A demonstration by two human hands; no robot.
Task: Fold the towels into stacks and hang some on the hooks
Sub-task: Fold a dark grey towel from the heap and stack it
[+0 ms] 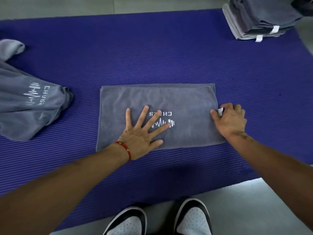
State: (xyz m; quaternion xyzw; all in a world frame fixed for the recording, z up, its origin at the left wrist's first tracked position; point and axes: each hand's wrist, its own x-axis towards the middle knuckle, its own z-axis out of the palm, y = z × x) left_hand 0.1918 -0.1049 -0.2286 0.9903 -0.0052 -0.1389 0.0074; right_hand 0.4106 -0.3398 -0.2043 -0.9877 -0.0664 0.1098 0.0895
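Note:
A grey towel (177, 99) with a white logo lies folded into a rectangle in the middle of the purple mat (152, 53). My left hand (144, 131) presses flat on it, fingers spread over the logo. At the towel's right edge my right hand (230, 119) has curled fingers that pinch the edge by its white tag. A stack of folded grey towels (257, 17) stands at the mat's far right corner. A heap of unfolded grey towels (28, 102) lies on the left.
The mat lies on a grey floor (254, 209). My two shoes (160, 221) stand at the mat's near edge. Bare mat stretches behind the folded towel.

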